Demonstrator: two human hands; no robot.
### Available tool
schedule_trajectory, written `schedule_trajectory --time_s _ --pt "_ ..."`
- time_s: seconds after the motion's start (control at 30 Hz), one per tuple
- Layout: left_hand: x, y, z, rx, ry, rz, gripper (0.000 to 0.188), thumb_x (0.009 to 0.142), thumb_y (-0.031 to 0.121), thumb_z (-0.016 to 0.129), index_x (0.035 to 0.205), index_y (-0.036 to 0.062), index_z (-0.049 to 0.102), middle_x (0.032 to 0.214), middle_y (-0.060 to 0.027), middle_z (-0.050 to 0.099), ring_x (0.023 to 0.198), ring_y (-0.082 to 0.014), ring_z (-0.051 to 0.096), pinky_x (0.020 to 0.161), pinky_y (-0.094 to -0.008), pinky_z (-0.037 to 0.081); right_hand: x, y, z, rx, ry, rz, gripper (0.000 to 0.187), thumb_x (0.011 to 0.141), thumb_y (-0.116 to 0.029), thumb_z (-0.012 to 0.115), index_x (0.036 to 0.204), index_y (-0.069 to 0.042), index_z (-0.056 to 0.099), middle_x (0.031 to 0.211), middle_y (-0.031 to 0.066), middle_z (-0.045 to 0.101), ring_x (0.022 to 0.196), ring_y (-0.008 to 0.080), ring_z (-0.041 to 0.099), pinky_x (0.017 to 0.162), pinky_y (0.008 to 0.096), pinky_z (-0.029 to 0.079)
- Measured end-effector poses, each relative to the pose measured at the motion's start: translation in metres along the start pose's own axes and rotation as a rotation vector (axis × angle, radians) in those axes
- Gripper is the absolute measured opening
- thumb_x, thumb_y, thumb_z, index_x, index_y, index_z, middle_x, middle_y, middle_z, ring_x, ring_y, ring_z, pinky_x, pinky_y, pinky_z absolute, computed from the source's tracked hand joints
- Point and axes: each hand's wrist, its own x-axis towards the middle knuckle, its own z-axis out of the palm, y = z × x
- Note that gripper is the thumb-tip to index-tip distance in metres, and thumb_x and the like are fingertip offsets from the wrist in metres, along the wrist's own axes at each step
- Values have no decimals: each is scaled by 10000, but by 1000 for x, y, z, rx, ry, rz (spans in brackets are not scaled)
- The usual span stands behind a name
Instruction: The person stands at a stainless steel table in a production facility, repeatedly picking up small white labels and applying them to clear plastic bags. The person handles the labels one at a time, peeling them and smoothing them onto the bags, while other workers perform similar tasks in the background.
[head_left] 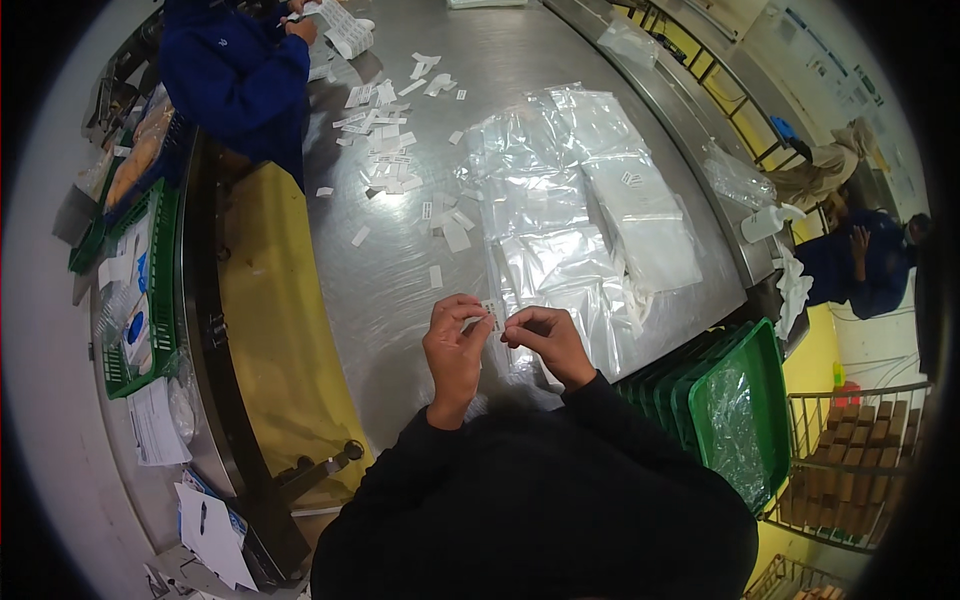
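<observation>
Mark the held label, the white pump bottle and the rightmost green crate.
Held label (pixel 493 310), head view: its visible face.
White pump bottle (pixel 763 224), head view: body's middle.
Rightmost green crate (pixel 771 395), head view: inner right wall.

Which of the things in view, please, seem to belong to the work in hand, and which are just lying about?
Probably in the work:
small white label, pinched in the left hand, the right hand close by
loose labels on the steel table
clear plastic bags

Probably just lying about:
white bottle
pen
stacked green crates
</observation>
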Motion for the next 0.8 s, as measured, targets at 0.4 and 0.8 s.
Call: schedule_trajectory --time_s 0.4,0.8 --pt "-3 9 6 59 -136 -85 152 865 -13 662 1012 -14 702 1182 -105 543 958 -170 608 804 -275 513 1 4 5 -17 7 -52 109 919 -92 643 939 15 647 817 28 627 762 87 559 710 241 470" --pt "15 11 -58 499 272 69 114 898 35 638 981 -29 684 841 -82 662 754 -136 610 701 -268 477 48 85 13 -481 -37 117 137 897 -79 626 991 18 643 833 62 679 780 112 645 712 259 514"
